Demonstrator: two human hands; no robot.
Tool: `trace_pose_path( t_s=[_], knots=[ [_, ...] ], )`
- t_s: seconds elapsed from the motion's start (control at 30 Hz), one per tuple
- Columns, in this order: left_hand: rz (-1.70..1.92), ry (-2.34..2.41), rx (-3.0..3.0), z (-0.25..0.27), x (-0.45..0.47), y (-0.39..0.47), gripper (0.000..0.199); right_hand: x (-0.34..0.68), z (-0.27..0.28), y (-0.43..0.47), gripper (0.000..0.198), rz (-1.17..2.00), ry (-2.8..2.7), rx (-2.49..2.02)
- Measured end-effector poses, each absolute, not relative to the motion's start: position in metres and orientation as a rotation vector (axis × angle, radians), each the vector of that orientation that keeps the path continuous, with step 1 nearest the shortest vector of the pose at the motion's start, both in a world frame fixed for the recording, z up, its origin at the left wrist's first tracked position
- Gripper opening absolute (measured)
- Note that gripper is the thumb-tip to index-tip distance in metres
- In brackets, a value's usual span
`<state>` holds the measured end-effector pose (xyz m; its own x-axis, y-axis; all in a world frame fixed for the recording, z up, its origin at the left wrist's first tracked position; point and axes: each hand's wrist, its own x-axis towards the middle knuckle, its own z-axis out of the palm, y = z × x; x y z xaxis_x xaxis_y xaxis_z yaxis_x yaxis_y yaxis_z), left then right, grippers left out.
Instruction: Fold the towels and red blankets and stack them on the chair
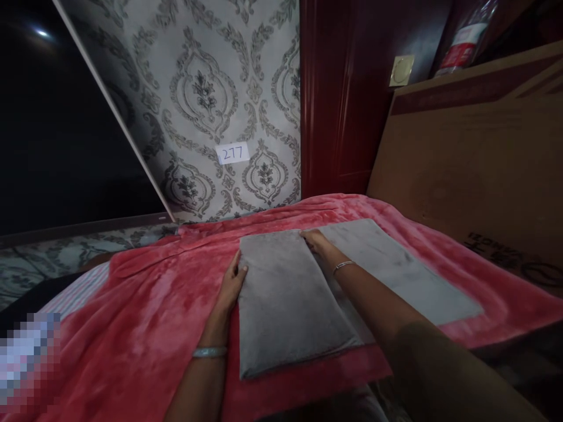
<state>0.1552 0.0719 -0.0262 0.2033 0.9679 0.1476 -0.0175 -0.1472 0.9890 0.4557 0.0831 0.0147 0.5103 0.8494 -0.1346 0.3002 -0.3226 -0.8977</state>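
Observation:
A soft grey plush cloth (285, 293) lies on a red blanket, its left part folded over into a thick panel. The single-layer part extends flat to the right. At the panel's left edge is my left hand (233, 284), its thumb on top and its fingers curled along the side, closed on the edge. My right hand (317, 241) reaches across the cloth and grips the panel's far right corner between thumb and fingers. The fingertips of my right hand are partly hidden.
The red blanket (167, 305) has loose folds at the back. A large cardboard box (466, 170) leans at the right, with a plastic bottle (467, 44) behind it. At the left stands a dark screen (65, 129). A paper label (233, 153) hangs on the patterned wall.

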Motion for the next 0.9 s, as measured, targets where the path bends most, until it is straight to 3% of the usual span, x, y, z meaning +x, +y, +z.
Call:
trace_pose_path(
  t_s=[0.17,0.53,0.67,0.77,0.83,0.9],
  knots=[
    [1.147,0.999,1.47,-0.023,0.154,0.068,0.069,0.461,0.003,0.1,0.019,0.629,-0.988,-1.877],
    [1.109,1.049,1.361,-0.017,0.154,0.064,0.06,0.474,-0.022,0.104,0.017,0.504,-1.017,-1.921],
    [1.109,1.03,1.369,-0.019,0.155,0.064,0.071,0.47,-0.014,0.098,0.031,0.501,-1.062,-1.915],
    [1.103,1.0,1.398,-0.02,0.155,0.064,0.078,0.462,-0.01,0.078,0.055,0.492,-1.136,-1.883],
    [1.1,0.991,1.427,-0.02,0.155,0.065,0.078,0.456,-0.011,0.06,0.071,0.487,-1.208,-1.857],
    [1.102,0.996,1.459,-0.02,0.155,0.066,0.074,0.45,-0.011,0.044,0.073,0.46,-1.283,-1.846]
  ],
)
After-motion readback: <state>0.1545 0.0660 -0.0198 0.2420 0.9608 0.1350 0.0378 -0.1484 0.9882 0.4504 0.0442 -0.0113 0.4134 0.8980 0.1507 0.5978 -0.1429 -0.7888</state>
